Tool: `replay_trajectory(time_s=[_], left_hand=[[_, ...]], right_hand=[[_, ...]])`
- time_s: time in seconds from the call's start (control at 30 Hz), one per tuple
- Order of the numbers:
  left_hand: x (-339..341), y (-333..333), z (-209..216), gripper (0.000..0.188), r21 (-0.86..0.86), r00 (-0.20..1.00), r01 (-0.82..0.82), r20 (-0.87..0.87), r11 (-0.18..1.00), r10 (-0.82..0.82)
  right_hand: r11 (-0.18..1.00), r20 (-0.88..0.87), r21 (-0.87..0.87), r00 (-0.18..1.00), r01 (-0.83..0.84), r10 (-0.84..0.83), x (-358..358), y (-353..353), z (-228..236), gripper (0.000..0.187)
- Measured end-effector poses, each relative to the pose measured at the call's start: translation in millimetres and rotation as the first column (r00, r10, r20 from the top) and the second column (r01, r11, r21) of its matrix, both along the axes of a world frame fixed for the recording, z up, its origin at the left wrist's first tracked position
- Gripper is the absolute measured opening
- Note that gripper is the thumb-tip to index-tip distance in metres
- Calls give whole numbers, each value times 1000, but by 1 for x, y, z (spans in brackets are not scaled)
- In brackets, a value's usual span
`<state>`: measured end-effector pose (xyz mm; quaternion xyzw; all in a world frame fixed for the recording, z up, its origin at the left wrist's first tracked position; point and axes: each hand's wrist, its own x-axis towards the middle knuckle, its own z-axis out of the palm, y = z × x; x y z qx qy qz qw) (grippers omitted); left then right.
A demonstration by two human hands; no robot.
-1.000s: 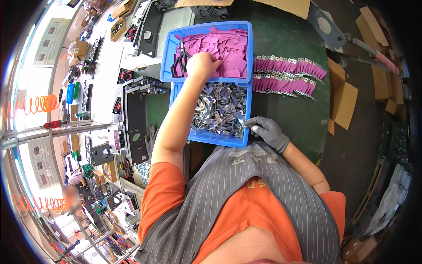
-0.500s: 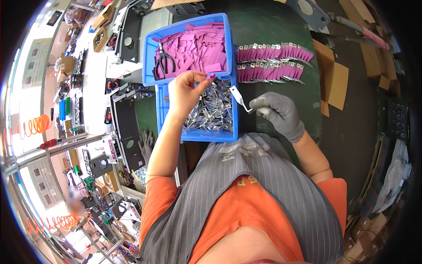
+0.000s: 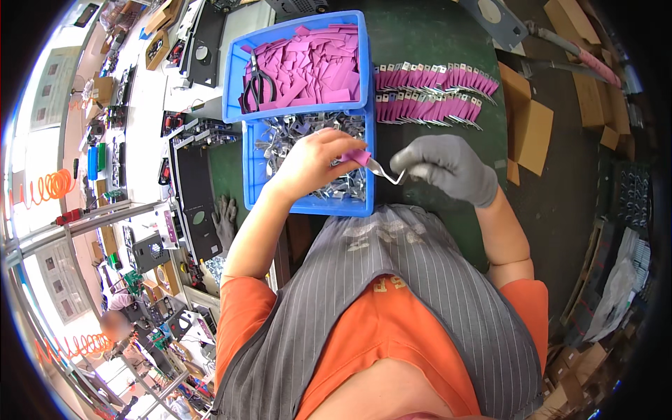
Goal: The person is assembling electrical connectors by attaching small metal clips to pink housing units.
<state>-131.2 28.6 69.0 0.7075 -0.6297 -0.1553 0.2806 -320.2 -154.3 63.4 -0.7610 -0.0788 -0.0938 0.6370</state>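
Since the frame half a second earlier, the bare left hand (image 3: pixel 318 164) has come down and toward the right, and the pink sleeve (image 3: pixel 359 157), then apart from the metal bracket (image 3: pixel 376 167), now covers its flat end; this suggests the fitting of sleeve to bracket is under way, though how far on it sits cannot be told. The sleeve and bracket are held in the air by the right wall of the lower blue bin (image 3: pixel 336 207). The left hand is nearly closed, thumb and fingers pinching the sleeve; the gloved right hand (image 3: pixel 451 171) is curled, its fingertips nipping the bracket's bent end. Beneath the left hand, the lower bin holds loose metal brackets (image 3: pixel 280 136); behind it, the upper blue bin (image 3: pixel 234 77) holds loose pink sleeves (image 3: pixel 308 59) and black-handled scissors (image 3: pixel 259 87). To the right of the bins, two rows of sleeved brackets (image 3: pixel 434 105) stand leaning on the green bench (image 3: pixel 420 35). The bin's wall and rim sit close under the pinch, so a low sweep leftward could catch it. A bare strip of bench lies between the nearer row and the gloved hand, and the bench's right edge runs beside cardboard (image 3: pixel 533 143).
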Motion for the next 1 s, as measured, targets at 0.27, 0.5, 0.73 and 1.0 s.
replay_trajectory(time_s=[0.27, 0.5, 0.73, 1.0], left_hand=[[-20, -4, -5, 17, 34, 972, 222, -85, 974, -218], [-11, 18, -25, 29, 99, 936, -320, -124, 942, 331], [-11, 36, -65, 23, 301, 935, -262, -156, 917, 318], [-7, 42, -68, 21, 383, 936, -238, -156, 893, 317]], right_hand=[[958, -42, -254, 989, 130, -145, 13, 10, -37, 23], [511, 111, -427, 604, 746, -789, -39, -52, -105, 17], [279, -108, -740, 301, 612, -948, -108, -127, -213, 20], [394, -135, -763, 470, 512, -872, -96, -134, -217, 24]])
